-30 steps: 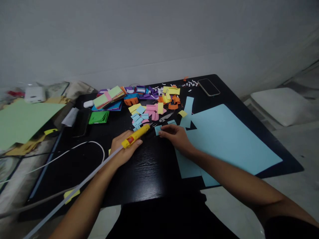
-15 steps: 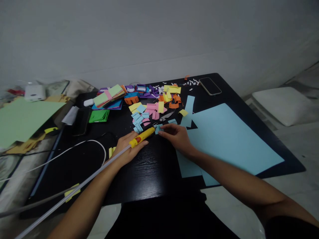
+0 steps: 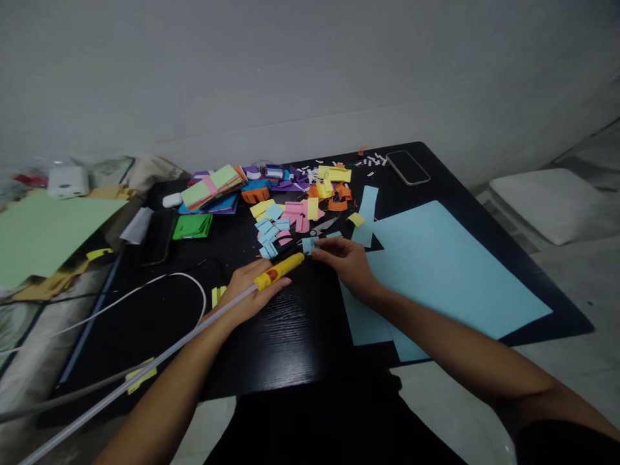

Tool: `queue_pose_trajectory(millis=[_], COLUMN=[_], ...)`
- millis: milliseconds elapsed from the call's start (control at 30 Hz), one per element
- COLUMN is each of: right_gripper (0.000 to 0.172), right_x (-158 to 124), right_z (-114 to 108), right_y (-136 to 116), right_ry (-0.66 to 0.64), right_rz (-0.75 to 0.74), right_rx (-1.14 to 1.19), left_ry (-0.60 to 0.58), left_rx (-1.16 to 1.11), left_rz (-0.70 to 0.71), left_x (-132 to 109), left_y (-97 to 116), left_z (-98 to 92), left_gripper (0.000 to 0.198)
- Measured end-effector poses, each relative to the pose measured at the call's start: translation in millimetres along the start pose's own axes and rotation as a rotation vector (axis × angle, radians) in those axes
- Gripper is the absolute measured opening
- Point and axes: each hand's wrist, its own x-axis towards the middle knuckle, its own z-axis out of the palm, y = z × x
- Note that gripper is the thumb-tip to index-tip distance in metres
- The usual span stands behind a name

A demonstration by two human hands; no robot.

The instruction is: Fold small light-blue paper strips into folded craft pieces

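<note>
My left hand [image 3: 249, 290] is closed round a yellow glue gun [image 3: 278, 271], with a long translucent glue stick [image 3: 140, 365] running back over my forearm. The gun's tip points up and right, close to a small light-blue paper piece [image 3: 309, 245]. Thumb and fingertips of my right hand [image 3: 346, 261] pinch that piece by its right edge. Just beyond lie scissors [image 3: 323, 226], partly covered. Around them are folded light-blue pieces [image 3: 271, 232], pink pieces [image 3: 296, 213] and yellow pieces [image 3: 262, 209].
Large light-blue sheets [image 3: 450, 271] lie under and beside my right forearm. A phone [image 3: 407, 168] rests at the back right, another dark phone [image 3: 159, 236] at left. Stacked coloured paper [image 3: 216, 187] and green paper [image 3: 192, 226] sit back left. A white cable [image 3: 194, 281] loops near my left hand.
The glue gun's tip has shifted slightly right and down, away from the paper piece. My right hand has moved slightly right, and the light-blue piece now shows more fully.
</note>
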Motion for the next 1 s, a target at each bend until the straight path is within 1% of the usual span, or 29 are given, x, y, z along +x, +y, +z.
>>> queue_pose_trajectory(millis=[100,200,333,400,467,567,633,700,800,867,933,1000], right_gripper=[0.036,0.035,0.035,0.034,0.035,0.032,0.032,0.033,0.034,0.035,0.037,0.038], right_x=[-0.3,-0.3,-0.2,-0.9,-2.6,-7.9,-12.8,-17.7,-22.7,-23.2,-21.6,-19.0], right_z=[0.3,1.5,3.8,4.8,6.0,9.1,11.8,14.5,16.9,16.9,15.8,14.1], right_y=[-1.0,-1.1,2.1,4.6,6.9,9.5,11.1,12.7,14.6,14.7,14.0,12.9], right_ry=[-0.005,-0.04,-0.094,-0.124,-0.165,-0.221,-0.249,-0.28,-0.306,-0.298,-0.293,-0.322], right_rz=[0.007,0.011,-0.006,0.003,0.0,-0.052,-0.091,-0.113,-0.133,-0.134,-0.103,-0.032], right_rx=[0.014,0.063,0.123,0.11,0.091,0.031,-0.022,-0.059,-0.072,-0.074,-0.079,-0.079], left_ry=[0.005,0.053,0.125,0.149,0.155,0.122,0.095,0.064,-0.003,-0.013,0.0,0.004], left_rx=[-0.019,-0.041,-0.113,-0.231,-0.374,-0.536,-0.61,-0.642,-0.643,-0.625,-0.582,-0.527], left_rz=[-0.041,-0.134,-0.351,-0.479,-0.569,-0.582,-0.571,-0.603,-0.635,-0.625,-0.613,-0.608], left_x=[0.5,2.2,3.8,3.7,3.7,4.7,6.2,7.7,8.9,8.9,8.9,8.9], left_y=[1.5,4.7,6.5,5.7,5.0,7.7,12.4,17.8,22.9,23.3,22.3,21.2], left_z=[-1.8,-3.6,-2.2,0.6,3.9,8.5,11.1,13.8,17.6,18.5,17.5,15.3], left_gripper=[0.029,0.022,0.024,0.026,0.031,0.032,0.033,0.032,0.03,0.027,0.025,0.023])
